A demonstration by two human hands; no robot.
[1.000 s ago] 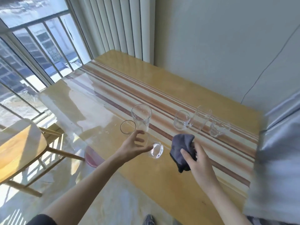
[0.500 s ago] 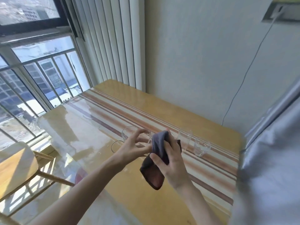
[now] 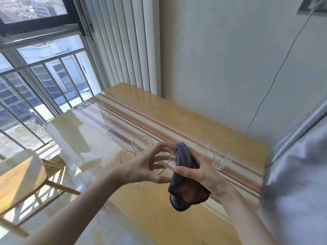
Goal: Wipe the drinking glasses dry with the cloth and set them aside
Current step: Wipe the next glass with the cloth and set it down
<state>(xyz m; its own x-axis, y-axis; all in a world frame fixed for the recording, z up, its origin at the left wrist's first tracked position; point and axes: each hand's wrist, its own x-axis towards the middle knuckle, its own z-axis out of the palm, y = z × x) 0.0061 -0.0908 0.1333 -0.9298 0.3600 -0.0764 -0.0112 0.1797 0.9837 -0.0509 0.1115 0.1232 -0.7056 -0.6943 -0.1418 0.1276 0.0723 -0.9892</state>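
My left hand (image 3: 141,167) grips a clear drinking glass (image 3: 163,160) lifted above the table, tipped on its side. My right hand (image 3: 203,174) holds a dark grey cloth (image 3: 184,174) pressed against the glass's right end. Behind my hands, a tall glass (image 3: 141,144) and a low glass (image 3: 127,156) stand on the table's left part. Another tall glass (image 3: 202,146) and a short glass (image 3: 222,160) stand to the right on the striped runner.
The yellow table (image 3: 159,218) has a striped runner and a glossy cover. A wooden chair (image 3: 21,177) stands at the left, near a barred window (image 3: 35,85). A grey covered object (image 3: 297,174) sits at the right edge. A cable hangs down the wall.
My left hand lifted a glass off the table and my right hand brought the cloth onto it. The view tilted upward.
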